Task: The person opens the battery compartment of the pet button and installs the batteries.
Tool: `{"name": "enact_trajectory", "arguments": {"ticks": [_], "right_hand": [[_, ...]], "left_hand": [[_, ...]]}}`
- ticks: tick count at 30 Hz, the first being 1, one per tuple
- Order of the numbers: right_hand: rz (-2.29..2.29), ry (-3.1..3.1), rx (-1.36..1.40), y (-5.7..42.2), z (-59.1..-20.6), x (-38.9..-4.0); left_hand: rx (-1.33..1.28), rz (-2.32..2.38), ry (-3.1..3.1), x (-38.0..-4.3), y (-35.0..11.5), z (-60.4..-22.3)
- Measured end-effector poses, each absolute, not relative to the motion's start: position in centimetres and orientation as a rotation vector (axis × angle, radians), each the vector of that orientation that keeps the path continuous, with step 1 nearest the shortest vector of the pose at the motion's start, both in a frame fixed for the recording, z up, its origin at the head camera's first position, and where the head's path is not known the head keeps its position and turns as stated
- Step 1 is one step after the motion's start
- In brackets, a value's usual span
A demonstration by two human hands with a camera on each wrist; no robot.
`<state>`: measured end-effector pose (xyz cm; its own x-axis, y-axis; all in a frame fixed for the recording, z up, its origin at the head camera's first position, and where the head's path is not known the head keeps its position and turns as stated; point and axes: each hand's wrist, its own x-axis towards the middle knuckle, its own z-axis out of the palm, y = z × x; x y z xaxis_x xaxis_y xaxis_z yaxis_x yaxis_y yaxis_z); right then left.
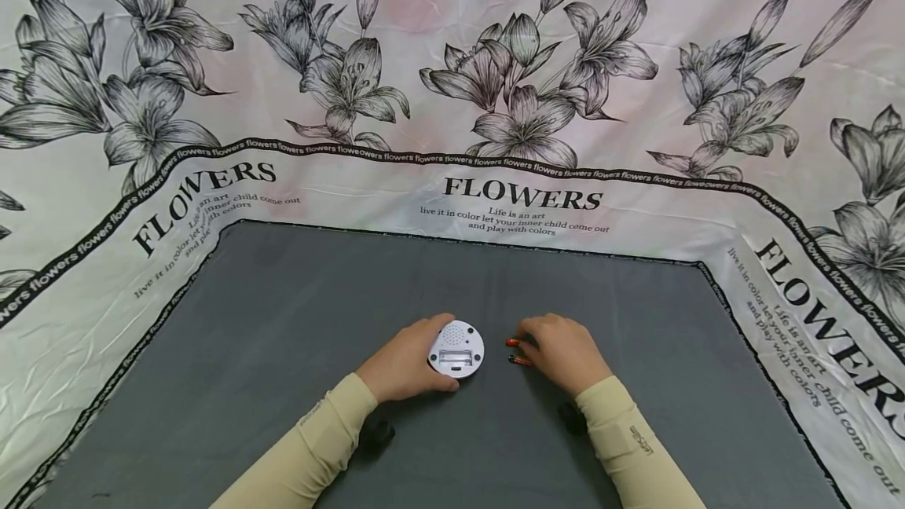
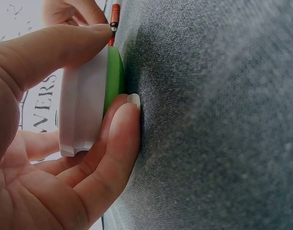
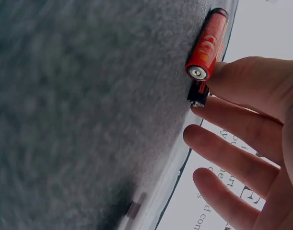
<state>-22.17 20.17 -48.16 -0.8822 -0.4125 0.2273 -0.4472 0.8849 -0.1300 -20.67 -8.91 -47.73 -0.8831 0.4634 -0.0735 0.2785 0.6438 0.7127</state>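
Observation:
My left hand [image 1: 410,360] grips a round white device [image 1: 456,349] by its rim, thumb on one side and fingers on the other. Its upper face shows an uncovered battery compartment with bare slots, and a dotted patch of small holes. A green part [image 2: 114,76] forms the underside, close above the grey cloth. To the right, my right hand [image 1: 562,348] pinches a battery [image 3: 199,93] with a black end between thumb and index finger; the other fingers are spread. A second battery, red [image 3: 208,45], lies on the cloth beside the thumb.
Grey cloth [image 1: 297,297] covers the work surface. Around it runs a white border with flower drawings and printed "FLOWERS" lettering [image 1: 523,193]. Dark objects sit under the left wrist [image 1: 378,434] and the right wrist [image 1: 571,418].

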Motion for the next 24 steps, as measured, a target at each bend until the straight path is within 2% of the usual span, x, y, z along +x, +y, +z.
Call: {"name": "enact_trajectory", "arguments": {"ticks": [12, 17, 24], "right_hand": [[0.211, -2.826, 0.709, 19.1, -48.1, -21.8], [0.240, -2.776, 0.728, 18.3, -46.4, -20.9], [0.298, -2.648, 0.912, 15.4, -44.5, -19.8]], "left_hand": [[0.598, 1.072, 2.619, -20.6, -8.9, -47.7], [0.602, 1.071, 2.620, -20.6, -8.8, -47.6], [0.629, 1.086, 2.613, -20.7, -9.0, -47.6]]}}
